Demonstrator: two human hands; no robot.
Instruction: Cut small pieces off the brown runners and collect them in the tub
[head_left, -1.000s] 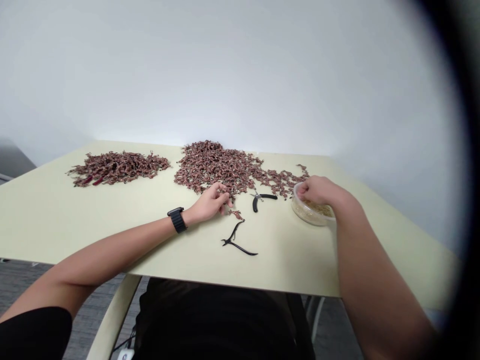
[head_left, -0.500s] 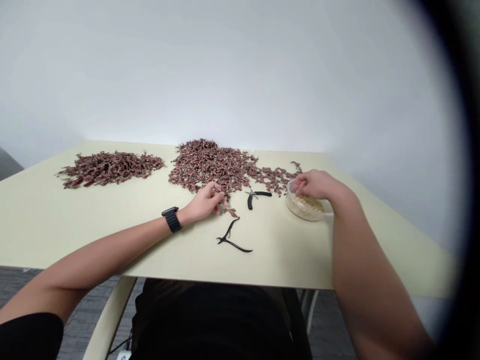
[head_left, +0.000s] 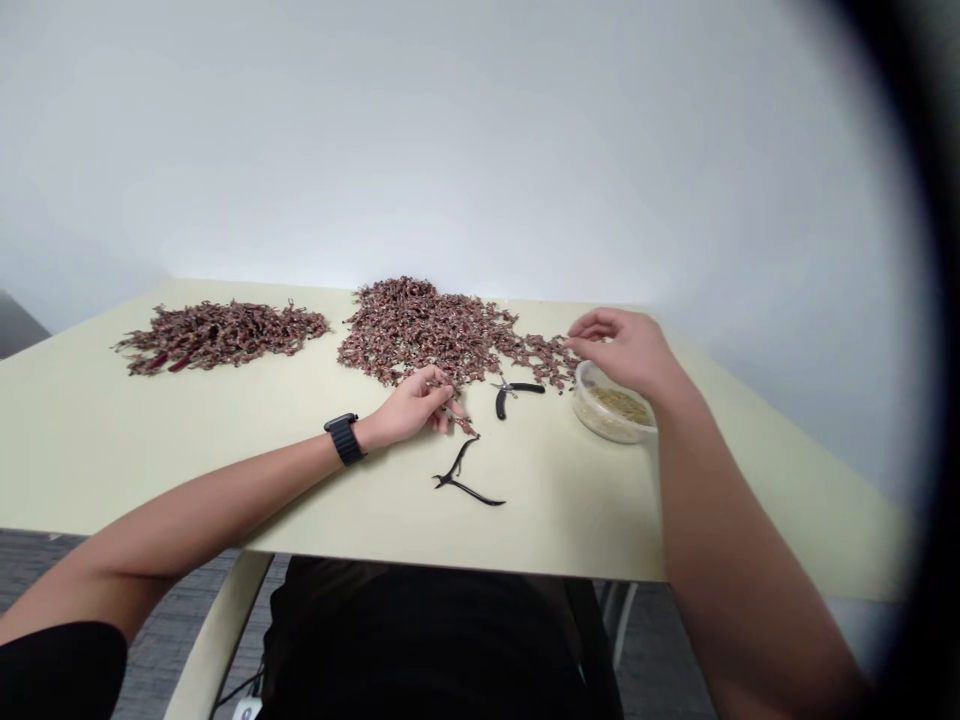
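Note:
My left hand [head_left: 417, 403] rests at the front edge of a large heap of reddish-brown beaded-looking pieces [head_left: 420, 325]. Its fingers are closed on one small reddish-brown piece [head_left: 466, 424], whose end hangs out below them. Above the far rim of a round clear plastic tub [head_left: 611, 434] is my right hand [head_left: 626, 350], fingertips drawn together; anything between them is too small to make out. Thin gold-coloured bits [head_left: 621, 403] lie in the tub. Black-handled pliers [head_left: 507, 390] lie between my hands, and dark metal nippers [head_left: 450, 478] lie nearer me.
A second pile of similar brown pieces [head_left: 225, 335], with dark red bits in it, lies on the left of the pale yellow table [head_left: 337, 520]. A trail of loose pieces [head_left: 547, 357] runs from the large heap towards the tub. Behind the table stands a white wall [head_left: 450, 140].
My right hand has come up out of the tub and moved slightly left and away from me. The left hand has barely moved and keeps its brown piece.

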